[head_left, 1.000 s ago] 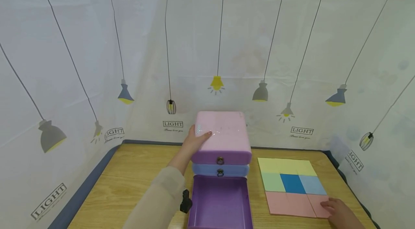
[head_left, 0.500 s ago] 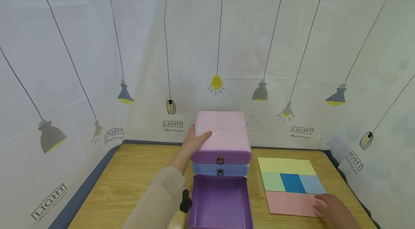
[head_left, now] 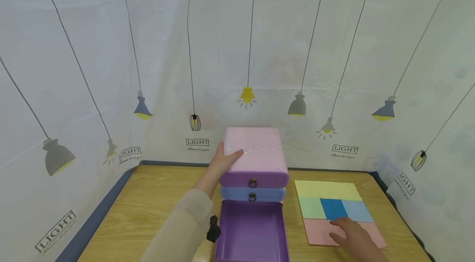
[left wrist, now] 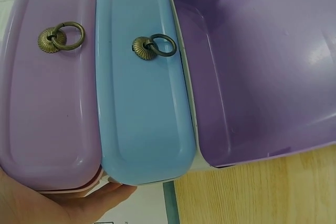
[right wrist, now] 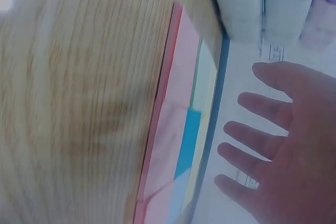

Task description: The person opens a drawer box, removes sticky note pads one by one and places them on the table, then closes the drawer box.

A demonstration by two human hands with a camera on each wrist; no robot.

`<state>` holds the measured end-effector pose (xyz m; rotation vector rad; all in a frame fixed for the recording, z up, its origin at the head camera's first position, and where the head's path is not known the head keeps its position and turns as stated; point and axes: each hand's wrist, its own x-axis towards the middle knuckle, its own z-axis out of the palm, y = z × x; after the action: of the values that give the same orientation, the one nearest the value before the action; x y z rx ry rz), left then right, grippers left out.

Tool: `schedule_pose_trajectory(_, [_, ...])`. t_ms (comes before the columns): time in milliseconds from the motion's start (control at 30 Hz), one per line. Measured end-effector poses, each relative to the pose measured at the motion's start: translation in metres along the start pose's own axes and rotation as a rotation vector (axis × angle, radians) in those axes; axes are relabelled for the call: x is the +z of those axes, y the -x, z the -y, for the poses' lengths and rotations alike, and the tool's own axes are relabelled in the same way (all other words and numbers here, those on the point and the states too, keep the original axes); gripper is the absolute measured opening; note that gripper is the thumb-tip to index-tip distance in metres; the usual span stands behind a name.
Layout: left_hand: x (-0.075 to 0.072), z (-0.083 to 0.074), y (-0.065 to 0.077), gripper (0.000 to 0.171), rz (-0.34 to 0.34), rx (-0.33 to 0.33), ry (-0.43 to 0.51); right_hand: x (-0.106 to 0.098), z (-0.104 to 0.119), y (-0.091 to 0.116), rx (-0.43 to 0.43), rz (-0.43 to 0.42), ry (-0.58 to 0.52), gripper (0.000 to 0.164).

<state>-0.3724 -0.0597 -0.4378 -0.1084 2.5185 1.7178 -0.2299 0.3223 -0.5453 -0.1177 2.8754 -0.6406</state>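
Observation:
A small drawer box with a pink top (head_left: pixel 257 150) stands mid-table. My left hand (head_left: pixel 222 162) grips its upper left side, thumb on the top and fingers along the side. The purple upper drawer (left wrist: pixel 52 108) and blue middle drawer (left wrist: pixel 144 114) are pushed in, each with a brass ring pull. Below them the bottom purple drawer (head_left: pixel 252 229) is pulled out, bare inside. My right hand (head_left: pixel 356 239), fingers spread, is over the pink sticky notes (head_left: pixel 315 235) in a flat coloured block. Other notes there are yellow (head_left: pixel 326 190), green (head_left: pixel 311 208), dark blue (head_left: pixel 332 207) and light blue (head_left: pixel 357 210).
The wooden table (head_left: pixel 159 204) runs back to a white backdrop (head_left: pixel 222 47) printed with hanging lamps. A black device (head_left: pixel 213 229) on the left wrist sits beside the open drawer's left wall.
My right hand has moved left across the pink notes, from the block's right corner toward its middle. The left hand and the drawer box have stayed in place.

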Motion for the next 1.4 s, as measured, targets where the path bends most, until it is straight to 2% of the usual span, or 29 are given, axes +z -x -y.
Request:
schedule_pose_trajectory(167, [0.001,-0.001,-0.002,0.095,-0.003,0.004,-0.005,0.007,0.024,0.0,-0.078,0.009,-0.02,0.042])
schedule_pose_trajectory(400, [0.003,0.001,-0.007,0.1,-0.003,-0.038,-0.04,0.016,0.054,0.002,-0.334,0.04,-0.052,0.043])
schedule_pose_trajectory(467, [0.003,0.002,-0.01,0.1,-0.002,-0.046,-0.035,0.02,0.062,0.003,-0.415,0.069,-0.073,0.042])
schedule_pose_trajectory(533, [0.004,0.003,-0.012,0.1,0.002,-0.057,-0.031,0.024,0.07,0.003,-0.451,0.127,-0.104,0.042])
schedule_pose_trajectory(633, [0.004,0.004,-0.014,0.099,0.01,-0.066,-0.029,0.031,0.079,0.003,-0.454,0.231,-0.156,0.044])
schedule_pose_trajectory(700, [0.005,0.006,-0.015,0.099,0.016,-0.069,-0.029,0.035,0.084,0.003,-0.413,0.3,-0.203,0.044])
schedule_pose_trajectory(833, [0.005,0.008,-0.017,0.1,0.022,-0.071,-0.03,0.042,0.091,0.004,-0.403,0.361,-0.246,0.045])
schedule_pose_trajectory(1000, [0.006,0.007,-0.015,0.099,0.02,-0.064,-0.018,0.05,0.093,0.005,-0.439,0.367,-0.234,0.036])
schedule_pose_trajectory(1233, [0.005,0.001,-0.008,0.098,0.012,-0.033,-0.018,0.066,0.092,0.007,-0.412,0.339,-0.221,0.021])
schedule_pose_trajectory(1400, [0.005,-0.001,-0.006,0.096,0.013,-0.035,-0.026,0.067,0.094,0.011,-0.452,0.331,-0.218,0.018])
